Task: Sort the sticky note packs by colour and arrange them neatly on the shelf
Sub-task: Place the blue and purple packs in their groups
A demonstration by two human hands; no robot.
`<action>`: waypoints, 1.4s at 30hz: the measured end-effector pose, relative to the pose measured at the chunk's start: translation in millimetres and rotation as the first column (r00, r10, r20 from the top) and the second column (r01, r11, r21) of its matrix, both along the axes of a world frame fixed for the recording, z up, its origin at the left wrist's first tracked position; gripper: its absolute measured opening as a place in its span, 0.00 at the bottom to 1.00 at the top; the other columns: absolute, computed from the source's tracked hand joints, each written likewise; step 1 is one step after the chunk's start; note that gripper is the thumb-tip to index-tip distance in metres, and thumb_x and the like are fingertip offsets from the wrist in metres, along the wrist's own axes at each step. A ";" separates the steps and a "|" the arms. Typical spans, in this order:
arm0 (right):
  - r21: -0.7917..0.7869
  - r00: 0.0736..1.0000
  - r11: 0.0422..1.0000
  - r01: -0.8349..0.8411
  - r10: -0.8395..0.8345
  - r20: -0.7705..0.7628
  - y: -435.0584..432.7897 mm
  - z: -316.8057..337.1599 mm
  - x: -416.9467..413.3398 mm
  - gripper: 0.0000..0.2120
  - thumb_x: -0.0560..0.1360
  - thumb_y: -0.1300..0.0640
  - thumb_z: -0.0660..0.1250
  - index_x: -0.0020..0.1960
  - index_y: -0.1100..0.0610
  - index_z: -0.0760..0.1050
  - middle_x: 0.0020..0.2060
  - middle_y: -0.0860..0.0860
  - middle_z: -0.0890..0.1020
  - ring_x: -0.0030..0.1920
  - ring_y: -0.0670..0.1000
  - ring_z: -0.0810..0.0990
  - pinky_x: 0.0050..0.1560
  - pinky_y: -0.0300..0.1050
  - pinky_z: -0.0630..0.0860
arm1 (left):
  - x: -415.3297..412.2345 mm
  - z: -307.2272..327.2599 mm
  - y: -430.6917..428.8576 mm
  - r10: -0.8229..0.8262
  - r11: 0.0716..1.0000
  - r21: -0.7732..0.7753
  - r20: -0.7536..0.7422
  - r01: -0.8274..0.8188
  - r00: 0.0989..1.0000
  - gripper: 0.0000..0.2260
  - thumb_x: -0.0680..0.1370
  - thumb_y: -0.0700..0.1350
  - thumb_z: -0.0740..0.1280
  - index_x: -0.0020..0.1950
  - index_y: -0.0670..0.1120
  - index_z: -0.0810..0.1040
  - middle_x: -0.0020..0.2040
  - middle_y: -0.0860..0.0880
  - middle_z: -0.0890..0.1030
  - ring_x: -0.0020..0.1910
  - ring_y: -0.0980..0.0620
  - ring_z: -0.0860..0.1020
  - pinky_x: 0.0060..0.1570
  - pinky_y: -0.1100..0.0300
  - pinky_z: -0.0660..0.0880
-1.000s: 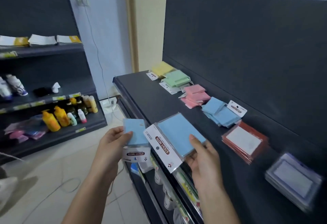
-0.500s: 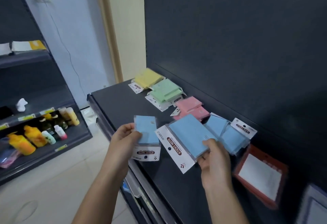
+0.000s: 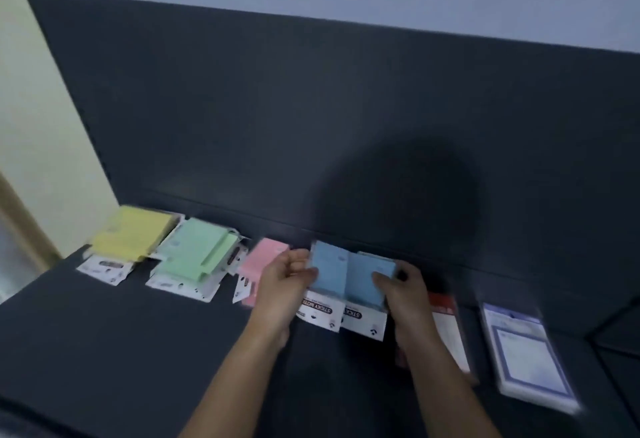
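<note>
Gripping two blue packs (image 3: 329, 269) side by side, one in the curled fingers (image 3: 304, 273) of the left hand (image 3: 287, 287), one in the right hand (image 3: 403, 294). Holding them at the shelf (image 3: 138, 351) between pink pile (image 3: 263, 259) and red pack (image 3: 446, 320), presumably extending the colour row; contact unclear.
</note>
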State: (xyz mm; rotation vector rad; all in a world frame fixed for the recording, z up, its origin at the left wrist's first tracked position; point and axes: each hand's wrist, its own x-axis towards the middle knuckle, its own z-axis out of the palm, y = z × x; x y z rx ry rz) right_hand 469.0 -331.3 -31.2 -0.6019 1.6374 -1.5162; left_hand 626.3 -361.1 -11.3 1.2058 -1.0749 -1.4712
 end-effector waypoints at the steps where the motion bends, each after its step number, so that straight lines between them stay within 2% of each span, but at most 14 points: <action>1: 0.003 0.998 1.000 0.010 -0.010 -0.059 -2.9 -3.2 0.0 0.19 0.73 0.67 0.67 0.61 0.56 0.66 0.47 0.52 0.79 0.43 0.49 0.78 0.40 0.42 0.77 | -9.4 -6.0 -5.3 -0.031 0.999 -0.020 0.060 0.032 0.998 0.11 0.75 0.31 0.64 0.54 0.42 0.75 0.42 0.47 0.78 0.39 0.52 0.76 0.38 0.64 0.73; 3: 0.004 0.972 0.999 0.037 -0.035 -0.234 -7.1 -10.3 1.3 0.20 0.73 0.68 0.67 0.61 0.56 0.67 0.51 0.55 0.79 0.46 0.49 0.78 0.43 0.40 0.76 | -22.6 -19.5 -12.7 -0.067 0.994 -0.071 0.213 0.084 0.975 0.13 0.74 0.32 0.66 0.56 0.41 0.73 0.46 0.45 0.79 0.41 0.51 0.77 0.37 0.64 0.74; 5: 0.013 0.901 0.998 0.058 -0.047 -0.431 -8.5 -14.5 4.1 0.19 0.72 0.68 0.67 0.61 0.58 0.68 0.51 0.52 0.77 0.48 0.49 0.77 0.44 0.36 0.73 | -29.8 -28.5 -17.0 -0.064 0.983 -0.146 0.315 0.115 0.947 0.12 0.73 0.33 0.67 0.55 0.43 0.73 0.51 0.43 0.79 0.45 0.49 0.77 0.40 0.61 0.74; 6: 0.023 0.851 0.997 0.067 -0.045 -0.524 -8.7 -15.8 5.3 0.19 0.72 0.67 0.67 0.61 0.58 0.69 0.51 0.51 0.75 0.51 0.50 0.76 0.47 0.37 0.73 | -31.7 -30.8 -18.3 -0.039 0.969 -0.209 0.386 0.129 0.922 0.12 0.73 0.34 0.68 0.54 0.44 0.73 0.52 0.44 0.79 0.47 0.49 0.76 0.42 0.62 0.73; 9: 0.062 0.702 0.993 0.102 -0.028 -0.711 -7.9 -18.6 8.1 0.18 0.71 0.65 0.68 0.60 0.59 0.70 0.55 0.53 0.71 0.55 0.52 0.72 0.57 0.43 0.69 | -34.0 -36.2 -22.9 0.077 0.898 -0.378 0.639 0.226 0.765 0.15 0.72 0.40 0.71 0.57 0.43 0.74 0.55 0.47 0.75 0.55 0.48 0.72 0.52 0.61 0.66; 13: 0.051 0.684 0.992 0.113 -0.040 -0.728 1.0 -15.5 10.1 0.19 0.72 0.66 0.68 0.61 0.58 0.71 0.56 0.53 0.72 0.56 0.51 0.73 0.59 0.43 0.70 | -33.0 -35.3 -20.6 0.101 0.872 -0.422 0.650 0.247 0.753 0.17 0.72 0.43 0.71 0.59 0.42 0.73 0.57 0.46 0.75 0.57 0.49 0.69 0.53 0.63 0.62; 19: -0.061 0.641 0.989 0.133 -0.133 -0.756 38.5 -8.0 7.2 0.15 0.72 0.66 0.67 0.58 0.57 0.74 0.50 0.46 0.73 0.51 0.45 0.73 0.51 0.31 0.66 | -32.7 -34.0 -4.9 0.127 0.798 -0.531 0.609 0.284 0.783 0.14 0.73 0.41 0.70 0.56 0.42 0.75 0.56 0.46 0.76 0.57 0.47 0.70 0.52 0.66 0.60; 23: -0.061 0.603 0.987 0.146 -0.138 -0.786 74.1 -1.8 -6.9 0.12 0.73 0.65 0.65 0.55 0.55 0.75 0.49 0.46 0.76 0.51 0.44 0.73 0.50 0.27 0.65 | -43.6 -29.4 21.2 0.105 0.746 -0.582 0.581 0.323 0.807 0.10 0.73 0.39 0.69 0.54 0.44 0.76 0.54 0.49 0.77 0.57 0.49 0.71 0.55 0.66 0.61; 26: -0.024 0.584 0.989 0.144 -0.105 -0.805 111.1 0.9 -26.9 0.08 0.74 0.65 0.65 0.50 0.55 0.76 0.44 0.46 0.78 0.45 0.44 0.75 0.45 0.26 0.68 | -61.9 -27.7 46.2 0.083 0.670 -0.634 0.583 0.388 0.808 0.09 0.71 0.36 0.69 0.51 0.44 0.77 0.51 0.48 0.78 0.52 0.49 0.72 0.52 0.66 0.61; 29: 0.012 0.560 0.983 0.183 -0.094 -0.823 163.6 1.6 -49.4 0.07 0.73 0.64 0.66 0.49 0.54 0.77 0.43 0.44 0.79 0.42 0.42 0.76 0.44 0.28 0.69 | -89.1 -26.6 81.0 -0.002 0.629 -0.620 0.602 0.469 0.799 0.09 0.71 0.35 0.68 0.49 0.44 0.77 0.47 0.51 0.78 0.48 0.51 0.72 0.48 0.64 0.64; 33: 0.022 0.502 0.961 0.276 -0.125 -0.856 250.5 4.6 -86.4 0.09 0.74 0.63 0.67 0.53 0.58 0.78 0.46 0.45 0.79 0.47 0.44 0.77 0.49 0.29 0.67 | -143.3 -20.8 150.6 -0.151 0.581 -0.594 0.593 0.556 0.791 0.09 0.72 0.37 0.68 0.51 0.45 0.77 0.46 0.54 0.76 0.49 0.50 0.73 0.51 0.56 0.70; 37: 0.015 0.509 0.921 0.388 -0.201 -0.837 350.6 11.4 -128.9 0.11 0.75 0.60 0.67 0.57 0.56 0.77 0.50 0.46 0.79 0.51 0.43 0.77 0.52 0.28 0.68 | -202.3 -13.7 237.6 -0.324 0.511 -0.533 0.608 0.675 0.725 0.08 0.76 0.41 0.66 0.54 0.48 0.75 0.48 0.57 0.74 0.54 0.53 0.72 0.58 0.53 0.69; 40: -0.035 0.516 0.874 0.484 -0.317 -0.796 419.8 16.2 -157.8 0.11 0.75 0.59 0.67 0.57 0.55 0.76 0.50 0.44 0.80 0.51 0.41 0.77 0.51 0.26 0.69 | -242.4 -11.6 299.1 -0.405 0.435 -0.514 0.622 0.739 0.671 0.10 0.77 0.43 0.65 0.58 0.50 0.74 0.50 0.58 0.73 0.56 0.55 0.70 0.60 0.56 0.66; 42: -0.049 0.510 0.840 0.541 -0.373 -0.775 459.9 15.6 -172.1 0.11 0.74 0.58 0.68 0.56 0.54 0.77 0.49 0.43 0.80 0.50 0.40 0.78 0.50 0.28 0.71 | -263.7 -12.8 334.1 -0.467 0.416 -0.490 0.608 0.766 0.642 0.10 0.77 0.44 0.64 0.59 0.51 0.74 0.52 0.59 0.73 0.56 0.58 0.69 0.62 0.56 0.66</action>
